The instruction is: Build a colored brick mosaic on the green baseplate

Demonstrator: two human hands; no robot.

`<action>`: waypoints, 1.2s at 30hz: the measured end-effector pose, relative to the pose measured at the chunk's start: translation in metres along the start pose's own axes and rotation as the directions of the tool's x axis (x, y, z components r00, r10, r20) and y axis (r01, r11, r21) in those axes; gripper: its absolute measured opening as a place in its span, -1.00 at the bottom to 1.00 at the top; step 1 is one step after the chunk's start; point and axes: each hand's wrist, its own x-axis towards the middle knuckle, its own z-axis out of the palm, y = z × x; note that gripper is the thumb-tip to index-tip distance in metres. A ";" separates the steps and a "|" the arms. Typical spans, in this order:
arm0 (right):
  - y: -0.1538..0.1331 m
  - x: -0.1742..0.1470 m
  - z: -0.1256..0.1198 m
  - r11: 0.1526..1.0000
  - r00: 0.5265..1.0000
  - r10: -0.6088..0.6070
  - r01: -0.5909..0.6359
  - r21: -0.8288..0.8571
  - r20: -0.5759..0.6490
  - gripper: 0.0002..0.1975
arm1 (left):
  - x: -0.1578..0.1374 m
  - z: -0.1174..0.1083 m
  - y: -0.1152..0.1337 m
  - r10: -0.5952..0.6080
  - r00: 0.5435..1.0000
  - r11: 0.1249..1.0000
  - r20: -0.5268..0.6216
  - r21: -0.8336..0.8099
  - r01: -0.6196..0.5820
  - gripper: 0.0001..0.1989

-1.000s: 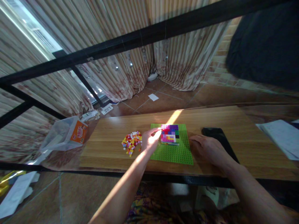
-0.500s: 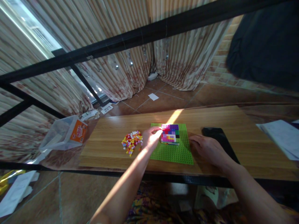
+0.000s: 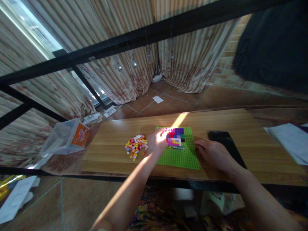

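Now left hand (image 3: 157, 143) sits at left edge of brick patch (image 3: 175, 138) on green baseplate (image 3: 179, 157), fingertips bunched at pink rows; whether brick is pinched cannot tell (sun glare on fingers). Against half second ago, hand shifted slightly left and up, barely. Right hand (image 3: 213, 154) flat on table (image 3: 108, 154), loose, gripping nothing, fingertips touching baseplate's right edge, unmoved. Loose brick pile (image 3: 136, 146) just left of left hand. Black phone (image 3: 226, 141) beside right hand
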 end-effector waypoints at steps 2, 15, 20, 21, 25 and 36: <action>0.000 0.000 0.000 1.000 1.000 -0.002 0.002 -0.009 0.002 -0.69 | 0.000 -0.001 0.004 -0.005 1.000 0.999 0.015 0.040 0.004 -0.77; -0.003 0.000 0.001 1.000 1.000 -0.010 0.010 0.002 0.003 -0.68 | 0.019 0.000 0.004 -0.307 0.938 0.881 0.161 -0.324 0.344 -0.77; -0.005 0.001 0.002 1.000 1.000 -0.027 0.027 0.007 0.005 -0.67 | 0.024 -0.001 0.008 -0.406 0.878 0.752 0.255 -0.452 0.479 -0.88; -0.005 0.001 0.002 1.000 1.000 -0.026 0.026 0.006 0.002 -0.67 | 0.024 0.000 0.009 -0.414 0.877 0.751 0.246 -0.452 0.481 -0.89; -0.006 0.002 0.004 1.000 1.000 -0.029 0.029 0.011 -0.010 -0.67 | 0.026 0.004 0.009 -0.420 0.878 0.751 0.231 -0.455 0.479 -0.91; 0.001 -0.003 0.006 0.998 0.999 -0.046 0.045 -0.031 -0.015 -0.68 | 0.014 -0.028 0.000 -0.316 0.943 0.779 0.109 -0.537 0.323 -0.83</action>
